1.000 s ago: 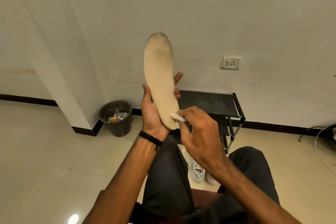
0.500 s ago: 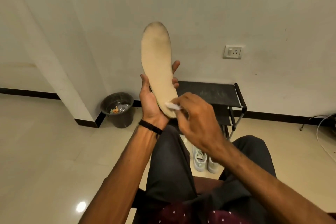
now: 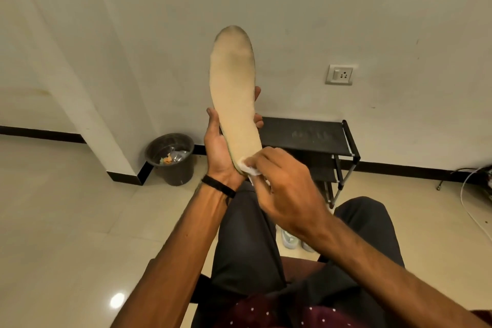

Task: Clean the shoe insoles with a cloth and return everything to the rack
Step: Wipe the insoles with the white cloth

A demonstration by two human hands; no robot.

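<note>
Cream walls w/ black skirting, glossy pale floor tiles (image 3: 66, 221). Black shoe rack (image 3: 306, 136) stands vs the far wall, top shelf bare and dusty-looking; wall socket (image 3: 339, 74) above it to the right. Dark bin (image 3: 171, 158) w/ scraps inside sits at the wall corner, left of the rack. Pair of pale sneakers (image 3: 292, 242) on the floor btwn the seated person's knees (mostly hidden by the right arm).

Left hand (image 3: 221, 152) holds the beige insole (image 3: 234, 93) upright at its heel end, thumb on one edge, fingers (image 3: 257, 121) curled round the other; toe end points up, greyed w/ dirt. Black band (image 3: 218, 186) on the left wrist. Right hand (image 3: 287, 189) pinches a small white cloth (image 3: 249, 169) and presses it onto the insole's heel, just beside the left palm.
</note>
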